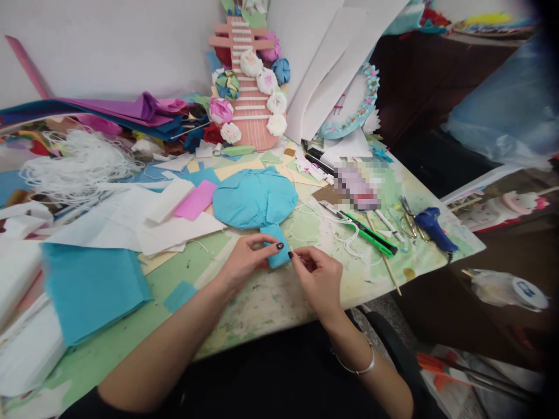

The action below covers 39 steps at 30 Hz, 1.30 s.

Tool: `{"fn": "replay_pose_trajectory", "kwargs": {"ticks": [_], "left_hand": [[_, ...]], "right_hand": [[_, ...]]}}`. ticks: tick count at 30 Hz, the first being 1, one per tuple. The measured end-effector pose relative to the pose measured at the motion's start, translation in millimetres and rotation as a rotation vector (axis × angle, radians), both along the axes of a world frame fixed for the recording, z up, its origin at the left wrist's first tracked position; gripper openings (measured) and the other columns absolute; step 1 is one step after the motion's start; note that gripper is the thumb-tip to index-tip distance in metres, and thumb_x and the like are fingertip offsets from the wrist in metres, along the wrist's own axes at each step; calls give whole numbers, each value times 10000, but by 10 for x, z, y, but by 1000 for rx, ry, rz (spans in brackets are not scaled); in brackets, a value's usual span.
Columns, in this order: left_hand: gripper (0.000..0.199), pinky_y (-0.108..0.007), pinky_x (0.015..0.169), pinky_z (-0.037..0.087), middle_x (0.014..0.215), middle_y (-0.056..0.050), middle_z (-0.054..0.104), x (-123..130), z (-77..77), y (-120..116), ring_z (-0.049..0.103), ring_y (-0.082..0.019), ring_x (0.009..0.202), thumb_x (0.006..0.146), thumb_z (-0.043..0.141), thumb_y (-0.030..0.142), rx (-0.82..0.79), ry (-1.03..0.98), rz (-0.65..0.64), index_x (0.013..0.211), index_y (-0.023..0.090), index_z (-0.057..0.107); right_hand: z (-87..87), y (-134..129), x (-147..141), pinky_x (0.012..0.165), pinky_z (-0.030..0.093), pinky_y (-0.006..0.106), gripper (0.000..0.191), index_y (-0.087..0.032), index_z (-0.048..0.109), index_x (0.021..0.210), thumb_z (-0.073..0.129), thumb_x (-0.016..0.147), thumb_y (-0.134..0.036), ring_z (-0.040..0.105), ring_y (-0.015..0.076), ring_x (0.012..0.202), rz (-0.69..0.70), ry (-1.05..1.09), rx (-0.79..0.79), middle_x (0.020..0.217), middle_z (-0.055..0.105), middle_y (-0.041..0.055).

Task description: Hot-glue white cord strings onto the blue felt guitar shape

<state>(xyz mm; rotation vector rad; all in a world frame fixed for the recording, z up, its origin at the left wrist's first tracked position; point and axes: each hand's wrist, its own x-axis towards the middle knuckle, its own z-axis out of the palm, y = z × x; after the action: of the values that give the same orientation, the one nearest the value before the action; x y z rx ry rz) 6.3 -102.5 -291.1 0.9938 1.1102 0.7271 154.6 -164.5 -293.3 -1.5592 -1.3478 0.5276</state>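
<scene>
A flat oval shape wrapped in turquoise paper (255,198) lies on the table, with a short turquoise handle (278,270) sticking out toward me. My left hand (244,259) grips this handle, its thumb pressed on top. At the handle's right edge, my right hand (318,276) is closed in a pinch; a thin pale bit shows by its fingertips, too small to make out. Thin white string (312,212) curls on the table just right of the oval. A small turquoise paper piece (181,295) lies left of my left forearm.
Folded turquoise paper (98,291), a pink paper piece (196,199) and a heap of white cord (82,160) lie left. On the right are a green cutter (371,234), scissors (409,218) and a blue glue gun (434,227). A flower-covered pink guitar (251,99) stands behind.
</scene>
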Motion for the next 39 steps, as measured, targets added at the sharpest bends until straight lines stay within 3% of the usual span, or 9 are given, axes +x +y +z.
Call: {"fn": "replay_pose_trajectory", "kwargs": {"ticks": [10,19,24,29,34,39], "left_hand": [[218,-277,741,503,831,-66,661,-14,-24,18,602,-168,795,624,794,339,80,21,-7,741,158,767],[162,-224,650,465,745,-27,643,60,7,4,574,-107,673,583,796,286,6,1,35,645,150,736],[201,-256,693,503,787,-45,669,79,33,-7,609,-136,735,575,801,309,-83,-77,78,666,142,734],[226,-278,731,514,825,-52,660,52,16,1,616,-144,753,559,827,304,-48,-93,47,695,141,752],[206,-229,679,470,747,-37,675,45,-1,3,595,-111,682,562,832,281,-17,-88,21,689,141,751],[219,-234,698,456,725,-37,710,71,-8,-1,599,-110,677,550,847,265,-50,-94,83,712,148,757]], "right_hand": [[-24,22,-90,543,398,253,184,-183,649,699,542,849,-193,510,119,511,64,-245,80,575,602,-4],[-9,-7,-97,549,409,250,177,-181,641,717,536,858,-187,526,122,520,59,-257,105,608,635,9],[-11,-18,-99,573,413,253,155,-170,643,744,539,860,-169,548,129,546,80,-267,111,618,632,10],[-9,-4,-111,578,410,251,159,-168,641,740,540,864,-171,553,130,549,72,-274,108,605,623,9],[7,-1,-118,577,415,241,165,-167,645,741,533,862,-170,553,123,548,69,-270,131,606,625,6],[33,-60,-68,566,427,232,137,-161,679,802,551,852,-165,552,116,541,59,-194,124,644,645,12]]}}
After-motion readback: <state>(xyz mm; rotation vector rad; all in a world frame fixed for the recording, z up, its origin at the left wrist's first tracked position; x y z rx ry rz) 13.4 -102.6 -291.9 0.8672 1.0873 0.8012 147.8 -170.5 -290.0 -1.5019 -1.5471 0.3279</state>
